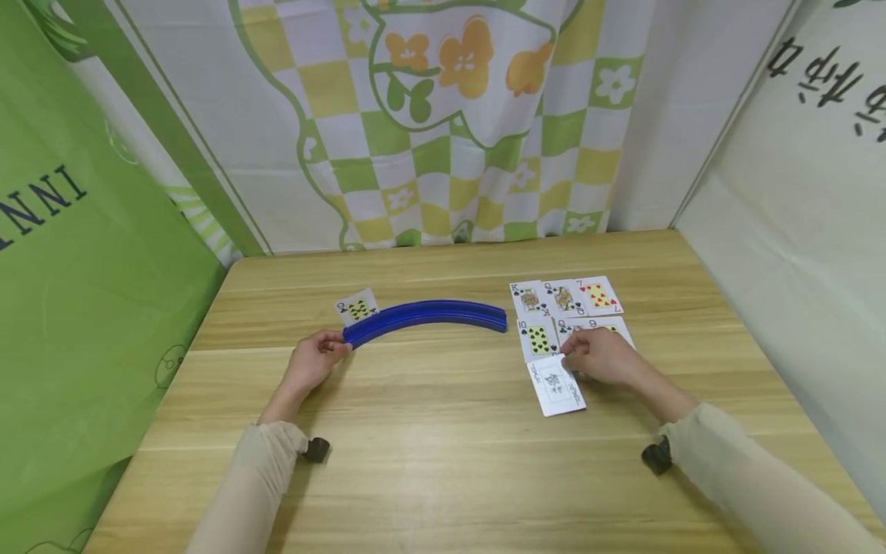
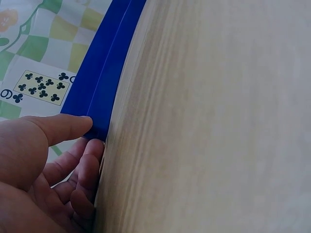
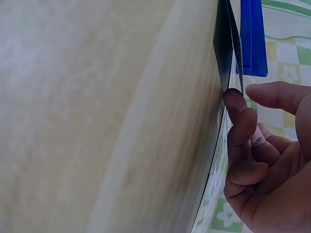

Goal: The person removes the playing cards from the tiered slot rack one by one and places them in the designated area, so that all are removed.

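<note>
A curved blue playing-card holder [image 1: 429, 312] lies across the middle of the table. My left hand [image 1: 314, 360] pinches its left end, thumb on top in the left wrist view. A nine of clubs [image 2: 43, 87] stands upright at the holder's left part. My right hand [image 1: 602, 355] pinches a joker card [image 1: 556, 387] at its upper right corner between thumb and index finger. In the right wrist view the joker card [image 3: 229, 43] is tilted up, seen nearly edge-on. Under and behind that hand lie other cards, partly hidden by it.
Face-up playing cards are laid in two rows at the right, among them a king [image 1: 529, 298], a seven of hearts [image 1: 595, 297] and a ten of spades [image 1: 538, 340]. A patterned curtain [image 1: 450, 185] hangs behind the wooden table [image 1: 415, 477].
</note>
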`<move>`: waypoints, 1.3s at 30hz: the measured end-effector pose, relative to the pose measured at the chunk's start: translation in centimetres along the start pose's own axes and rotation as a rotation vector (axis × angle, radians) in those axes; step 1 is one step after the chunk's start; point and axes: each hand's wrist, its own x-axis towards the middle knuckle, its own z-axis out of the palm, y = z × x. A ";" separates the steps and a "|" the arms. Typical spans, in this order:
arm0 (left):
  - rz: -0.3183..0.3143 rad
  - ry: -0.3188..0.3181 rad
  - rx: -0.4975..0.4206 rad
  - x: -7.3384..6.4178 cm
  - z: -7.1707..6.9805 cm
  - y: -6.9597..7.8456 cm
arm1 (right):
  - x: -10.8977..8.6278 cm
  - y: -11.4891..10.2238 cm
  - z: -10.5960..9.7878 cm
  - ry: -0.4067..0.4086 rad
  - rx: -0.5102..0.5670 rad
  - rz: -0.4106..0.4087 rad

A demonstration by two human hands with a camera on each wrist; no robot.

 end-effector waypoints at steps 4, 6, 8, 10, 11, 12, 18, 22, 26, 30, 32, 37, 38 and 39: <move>0.016 0.009 -0.001 0.0 0.0 0.1 | -0.1 0.1 -0.2 0.001 -0.043 -0.008; 0.025 0.013 -0.001 0.0 0.0 0.2 | -0.1 0.2 -0.3 -0.004 -0.056 -0.003; 0.022 0.013 -0.004 -0.1 0.0 0.2 | -0.2 0.3 -0.4 -0.007 -0.051 0.002; 0.022 0.010 -0.004 -0.1 0.0 0.2 | -0.2 0.3 -0.6 -0.004 -0.040 0.003; 0.023 0.007 -0.006 -0.1 0.0 0.2 | -0.2 0.2 -0.7 -0.002 -0.034 0.005; 0.021 0.006 -0.010 -0.1 0.0 0.2 | -0.2 0.1 -0.8 0.004 -0.027 0.002; 0.010 0.006 -0.022 0.0 0.0 0.1 | 0.3 -0.5 -1.3 0.016 0.018 -0.015; 0.012 0.006 -0.027 0.0 0.0 0.0 | 1.0 -1.1 -1.5 -0.011 0.097 -0.005; 0.021 0.008 -0.021 0.0 0.1 0.0 | 1.7 -1.7 -1.6 -0.032 0.146 0.003; 0.018 0.008 -0.017 0.1 0.1 -0.1 | 2.1 -2.4 -1.6 -0.059 0.190 0.012; 0.020 0.006 -0.014 0.1 0.1 -0.1 | 2.4 -2.6 -1.5 -0.073 0.230 0.015; 0.019 0.005 -0.012 0.1 0.0 -0.1 | 2.9 -3.4 -0.9 -0.102 0.340 0.001; 0.019 0.005 -0.012 0.1 0.0 -0.1 | 3.0 -3.6 -0.8 -0.103 0.353 -0.006; 0.016 0.006 -0.014 0.0 0.0 -0.1 | 3.0 -3.9 -0.7 -0.105 0.360 -0.018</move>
